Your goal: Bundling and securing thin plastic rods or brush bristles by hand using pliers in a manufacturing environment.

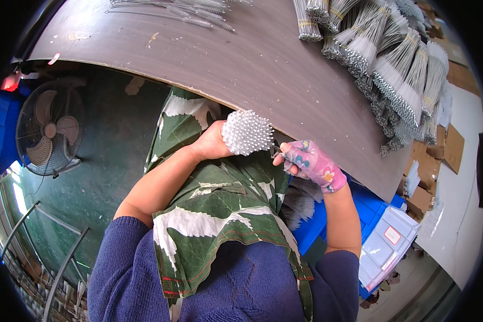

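Observation:
My left hand (211, 141) is wrapped round a bundle of thin wire brushes (247, 132), held at the table's near edge above my lap. Its round end faces up as a dense cluster of whitish tips, and the rest of it is hidden beneath. Just right of the bundle is my right hand (309, 163), in a pink flowered glove with bare fingertips. Its thumb and fingers are pinched together around something small and dark, too small to make out, close to the bundle's side.
Banded bundles of wire brushes (408, 80) are heaped on the brown table (225, 64) at the right. Loose brushes (190, 9) lie at the far left. A floor fan (50, 130) stands left, blue and white crates (386, 241) at lower right, cardboard (453, 147) beyond the table.

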Demonstrator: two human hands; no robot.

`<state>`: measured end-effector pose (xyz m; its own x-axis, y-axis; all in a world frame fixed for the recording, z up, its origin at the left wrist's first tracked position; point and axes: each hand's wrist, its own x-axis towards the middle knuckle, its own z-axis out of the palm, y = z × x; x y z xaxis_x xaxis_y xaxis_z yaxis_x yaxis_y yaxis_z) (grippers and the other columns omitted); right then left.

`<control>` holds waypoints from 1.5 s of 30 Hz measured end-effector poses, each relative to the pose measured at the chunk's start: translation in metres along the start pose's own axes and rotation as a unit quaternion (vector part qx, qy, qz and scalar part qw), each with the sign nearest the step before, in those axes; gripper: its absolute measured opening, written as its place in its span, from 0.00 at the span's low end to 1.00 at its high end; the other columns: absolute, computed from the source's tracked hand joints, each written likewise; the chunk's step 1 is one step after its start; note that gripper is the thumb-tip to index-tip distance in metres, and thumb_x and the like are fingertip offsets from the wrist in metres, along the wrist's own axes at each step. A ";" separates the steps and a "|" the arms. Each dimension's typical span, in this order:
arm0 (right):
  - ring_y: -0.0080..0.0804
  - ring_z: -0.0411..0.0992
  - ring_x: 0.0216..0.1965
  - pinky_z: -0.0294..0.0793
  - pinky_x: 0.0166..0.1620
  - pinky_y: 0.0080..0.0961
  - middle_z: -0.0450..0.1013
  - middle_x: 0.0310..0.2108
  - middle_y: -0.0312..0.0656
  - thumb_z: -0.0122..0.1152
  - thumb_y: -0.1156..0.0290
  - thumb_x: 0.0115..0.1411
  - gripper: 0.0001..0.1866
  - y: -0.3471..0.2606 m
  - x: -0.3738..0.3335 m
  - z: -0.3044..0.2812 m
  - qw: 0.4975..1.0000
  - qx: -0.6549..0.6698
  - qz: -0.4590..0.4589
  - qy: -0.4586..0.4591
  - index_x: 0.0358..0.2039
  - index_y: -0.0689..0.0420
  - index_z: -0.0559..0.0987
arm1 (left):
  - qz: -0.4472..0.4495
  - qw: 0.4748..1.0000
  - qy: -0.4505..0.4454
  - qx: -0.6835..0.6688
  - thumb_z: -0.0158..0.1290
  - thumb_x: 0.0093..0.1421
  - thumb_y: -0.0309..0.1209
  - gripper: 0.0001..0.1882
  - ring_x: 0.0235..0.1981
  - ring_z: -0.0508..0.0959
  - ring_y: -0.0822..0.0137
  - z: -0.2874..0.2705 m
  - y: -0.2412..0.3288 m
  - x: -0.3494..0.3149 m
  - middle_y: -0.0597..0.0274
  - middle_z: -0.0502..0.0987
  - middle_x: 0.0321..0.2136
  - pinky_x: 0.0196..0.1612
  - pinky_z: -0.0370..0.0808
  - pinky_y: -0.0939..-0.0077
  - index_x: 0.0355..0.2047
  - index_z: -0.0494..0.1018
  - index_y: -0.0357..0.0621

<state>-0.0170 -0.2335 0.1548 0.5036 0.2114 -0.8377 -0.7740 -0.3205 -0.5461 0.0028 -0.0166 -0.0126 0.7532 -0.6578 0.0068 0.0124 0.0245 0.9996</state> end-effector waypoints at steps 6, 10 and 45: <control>0.13 0.59 0.17 0.57 0.21 0.13 0.64 0.13 0.28 0.52 0.56 0.61 0.20 -0.002 0.002 0.005 0.999 -0.021 -0.021 0.028 0.28 0.61 0.79 | 0.006 1.000 -0.001 0.008 0.61 0.50 0.30 0.19 0.44 0.75 0.72 0.002 -0.009 0.000 0.63 0.78 0.41 0.50 0.70 0.76 0.43 0.74 0.41; 0.13 0.58 0.16 0.55 0.18 0.13 0.65 0.15 0.29 0.53 0.54 0.60 0.21 0.000 -0.006 0.001 0.997 0.044 -0.067 0.020 0.33 0.63 0.79 | -0.004 1.000 0.002 0.008 0.62 0.48 0.28 0.19 0.43 0.75 0.74 0.000 0.008 -0.002 0.64 0.78 0.40 0.50 0.70 0.76 0.42 0.74 0.40; 0.21 0.70 0.28 0.70 0.33 0.15 0.70 0.32 0.34 0.60 0.69 0.58 0.11 0.049 -0.048 0.054 0.923 0.094 -0.310 0.210 0.39 0.60 0.76 | -0.094 0.983 -0.101 -0.121 0.51 0.61 0.31 0.10 0.21 0.76 0.73 0.033 0.105 -0.027 0.61 0.76 0.28 0.26 0.72 0.79 0.38 0.76 0.39</control>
<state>-0.0996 -0.2094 0.1682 0.9455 -0.0889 -0.3132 -0.3205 -0.0839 -0.9435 -0.0376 -0.0215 0.0926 0.5774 -0.8031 -0.1474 0.3137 0.0515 0.9481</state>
